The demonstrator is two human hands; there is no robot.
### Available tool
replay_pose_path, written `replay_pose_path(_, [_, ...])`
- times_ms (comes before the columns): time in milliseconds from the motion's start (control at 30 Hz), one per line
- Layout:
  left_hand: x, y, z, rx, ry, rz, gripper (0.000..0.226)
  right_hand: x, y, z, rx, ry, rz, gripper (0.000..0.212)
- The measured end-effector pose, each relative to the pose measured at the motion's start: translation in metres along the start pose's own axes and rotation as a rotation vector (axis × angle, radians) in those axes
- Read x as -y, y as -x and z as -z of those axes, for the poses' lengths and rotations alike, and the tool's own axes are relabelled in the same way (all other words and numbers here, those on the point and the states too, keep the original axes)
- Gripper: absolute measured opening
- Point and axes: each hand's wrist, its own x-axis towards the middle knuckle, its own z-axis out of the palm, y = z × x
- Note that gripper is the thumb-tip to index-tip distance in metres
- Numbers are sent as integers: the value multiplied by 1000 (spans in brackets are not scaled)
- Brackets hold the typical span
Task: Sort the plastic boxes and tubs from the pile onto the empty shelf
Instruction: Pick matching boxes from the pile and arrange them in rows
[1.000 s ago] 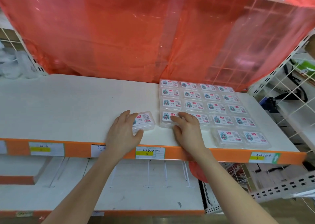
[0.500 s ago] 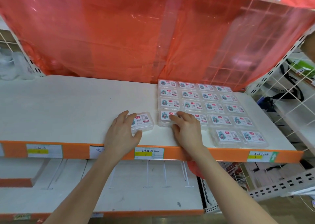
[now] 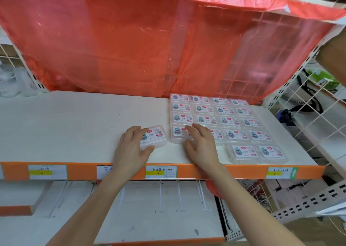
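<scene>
A white shelf (image 3: 78,125) with an orange front edge carries several small clear plastic boxes with printed labels, laid in neat rows (image 3: 221,114) on its right half. My left hand (image 3: 131,150) holds one loose clear box (image 3: 156,136) just left of the rows, thumb at its near edge and fingers over its left side. My right hand (image 3: 201,144) rests with straight fingers on the front-left box of the rows (image 3: 177,134). Two more boxes (image 3: 256,153) lie at the front right.
An orange plastic sheet (image 3: 149,45) hangs behind and above the shelf. A white wire grid (image 3: 307,118) walls the right side, with bags behind it. A lower white shelf (image 3: 149,208) sits below. Price labels (image 3: 161,171) line the orange edge.
Both hands stay almost where they were on their boxes. The view has shifted slightly.
</scene>
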Motion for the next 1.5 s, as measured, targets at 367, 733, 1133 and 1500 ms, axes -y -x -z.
replay_pose_path(367, [-30, 7, -13, 103, 77, -361, 51, 16, 6, 31, 171, -191, 244, 53])
replay_pose_path(733, [-52, 9, -51, 173, -69, -472, 52, -30, 45, 68, 144, 48, 151, 47])
replay_pose_path(1133, [-48, 12, -60, 111, -327, -482, 46, -53, 47, 71, 243, 53, -13, 40])
replay_pose_path(1500, [-49, 13, -58, 117, -334, -471, 45, -50, 50, 71, 232, 66, -68, 44])
